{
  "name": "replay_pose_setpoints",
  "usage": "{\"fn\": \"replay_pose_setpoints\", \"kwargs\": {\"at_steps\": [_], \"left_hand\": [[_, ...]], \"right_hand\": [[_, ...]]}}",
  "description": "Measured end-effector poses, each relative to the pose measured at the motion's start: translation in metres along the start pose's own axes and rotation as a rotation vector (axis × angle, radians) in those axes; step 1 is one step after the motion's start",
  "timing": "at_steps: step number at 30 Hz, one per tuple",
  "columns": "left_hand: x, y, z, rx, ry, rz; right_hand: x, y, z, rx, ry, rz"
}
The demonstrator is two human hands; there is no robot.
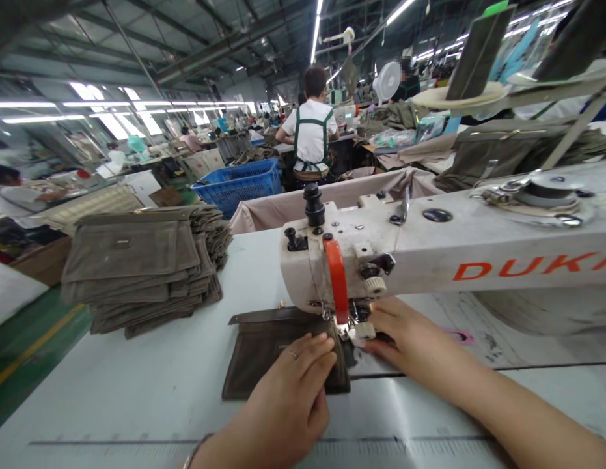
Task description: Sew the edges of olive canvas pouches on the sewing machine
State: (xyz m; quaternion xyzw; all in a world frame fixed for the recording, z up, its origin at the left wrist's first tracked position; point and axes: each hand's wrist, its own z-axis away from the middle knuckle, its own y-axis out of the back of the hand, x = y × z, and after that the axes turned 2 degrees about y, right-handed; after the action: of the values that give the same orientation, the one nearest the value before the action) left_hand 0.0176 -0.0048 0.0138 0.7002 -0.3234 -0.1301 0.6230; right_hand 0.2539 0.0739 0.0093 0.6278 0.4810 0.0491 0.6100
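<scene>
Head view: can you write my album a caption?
Left hand resting on brown rectangular fabric, right hand at a white metal sewing machine.

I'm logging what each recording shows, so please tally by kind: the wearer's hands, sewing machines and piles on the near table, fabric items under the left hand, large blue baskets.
Hands, left hand and right hand: 2
Sewing machine: 1
Pile of dark pieces: 1
Flat dark item: 1
Large blue basket: 1
Total: 6

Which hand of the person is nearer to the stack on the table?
Left. The left hand rests on the single piece, to the right of the stack and apart from it; the right hand is farther right, partly under the sewing machine.
</scene>
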Motion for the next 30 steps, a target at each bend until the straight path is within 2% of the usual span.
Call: {"fn": "replay_pose_setpoints", "kwargs": {"at_steps": [2, 4, 7, 10, 15, 17, 24, 30], "left_hand": [[0.002, -0.005, -0.002, 0.024, -0.005, -0.022], [0.0, -0.006, -0.002, 0.054, 0.004, -0.004], [-0.009, -0.004, 0.0, 0.142, 0.109, 0.136], [-0.016, -0.001, 0.002, 0.186, 0.178, 0.225], [-0.012, -0.009, -0.002, 0.082, -0.041, 0.056], [-0.009, -0.013, -0.004, 0.022, -0.085, -0.002], [-0.012, -0.009, -0.013, -0.105, -0.092, 0.001], [-0.024, -0.011, -0.023, -0.055, -0.105, 0.001]], "right_hand": [[-0.001, -0.012, -0.005, 0.091, 0.001, 0.096], [-0.006, -0.017, -0.006, 0.123, 0.017, 0.122], [-0.015, -0.014, -0.002, 0.059, 0.133, 0.02], [-0.023, -0.013, 0.005, -0.084, 0.284, -0.065], [-0.03, -0.022, 0.008, -0.17, 0.339, 0.014], [-0.03, -0.024, 0.008, -0.193, 0.338, 0.058], [-0.035, -0.021, 0.007, -0.249, 0.287, 0.076], [-0.036, -0.023, 0.005, -0.222, 0.244, 0.078]]}}
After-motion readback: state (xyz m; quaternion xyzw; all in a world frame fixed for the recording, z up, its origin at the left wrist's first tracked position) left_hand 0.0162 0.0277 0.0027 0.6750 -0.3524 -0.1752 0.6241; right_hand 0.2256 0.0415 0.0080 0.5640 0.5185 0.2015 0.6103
